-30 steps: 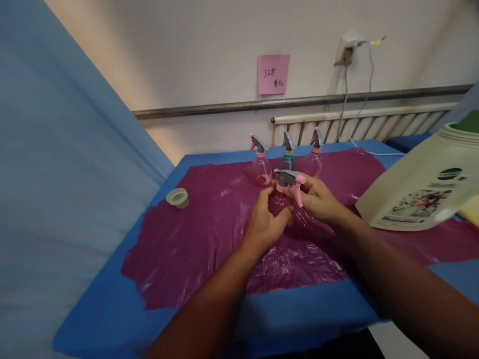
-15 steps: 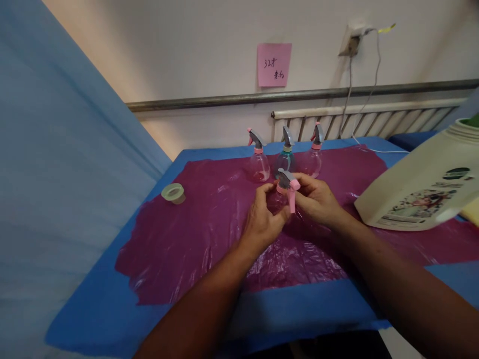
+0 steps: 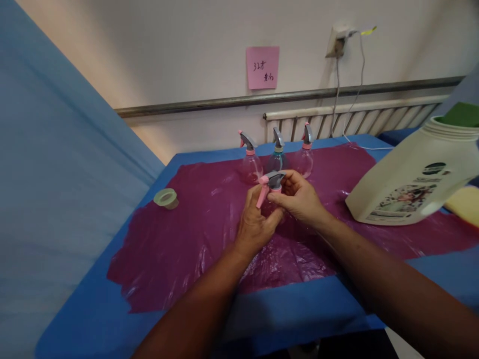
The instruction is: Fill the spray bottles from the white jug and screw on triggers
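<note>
Between both hands stands a spray bottle (image 3: 275, 182) with a grey and pink trigger head; its clear body is mostly hidden by fingers. My left hand (image 3: 256, 219) is closed around the bottle's body. Higher up, my right hand (image 3: 301, 197) grips the pink collar below the spray head with thumb and fingers. The trigger points to the left. Just behind stand a clear spray bottle with pink collar (image 3: 252, 167), a teal spray bottle (image 3: 278, 160) and another clear spray bottle (image 3: 305, 162).
A large cream jug (image 3: 404, 199) with a green item (image 3: 460, 115) at its mouth stands to the right, beside a yellow sponge-like piece (image 3: 464, 202). A pale green cup (image 3: 166, 198) sits at left on the purple plastic sheet (image 3: 179, 249). A blue curtain (image 3: 67, 149) hangs at left.
The spray head has turned from facing right and toward me to facing left. My right hand has shifted onto the collar. The whole view has moved slightly.
</note>
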The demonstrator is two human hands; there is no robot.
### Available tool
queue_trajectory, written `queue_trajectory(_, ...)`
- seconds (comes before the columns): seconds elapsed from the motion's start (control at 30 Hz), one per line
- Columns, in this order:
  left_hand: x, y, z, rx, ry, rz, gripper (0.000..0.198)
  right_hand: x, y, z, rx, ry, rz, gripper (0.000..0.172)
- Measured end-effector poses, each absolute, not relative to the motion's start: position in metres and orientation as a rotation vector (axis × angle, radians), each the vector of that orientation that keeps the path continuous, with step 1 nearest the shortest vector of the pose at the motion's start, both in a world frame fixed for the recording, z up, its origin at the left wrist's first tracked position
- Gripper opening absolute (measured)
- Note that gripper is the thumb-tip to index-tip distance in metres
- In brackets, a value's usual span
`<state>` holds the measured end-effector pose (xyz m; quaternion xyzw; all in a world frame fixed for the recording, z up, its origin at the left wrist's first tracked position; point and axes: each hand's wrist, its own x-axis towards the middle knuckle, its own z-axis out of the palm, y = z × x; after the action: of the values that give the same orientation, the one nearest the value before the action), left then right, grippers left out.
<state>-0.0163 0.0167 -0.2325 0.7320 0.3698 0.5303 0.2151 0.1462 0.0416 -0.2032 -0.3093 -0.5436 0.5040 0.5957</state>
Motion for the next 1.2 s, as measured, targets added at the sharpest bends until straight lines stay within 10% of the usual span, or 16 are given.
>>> queue_trajectory(1.2, -0.013, 0.014, -0.230, 1.982, 1.069, 1.438, 0.063, 0.158, 0.039, -0.206, -0.640, -1.298, 1.191, 0.066)
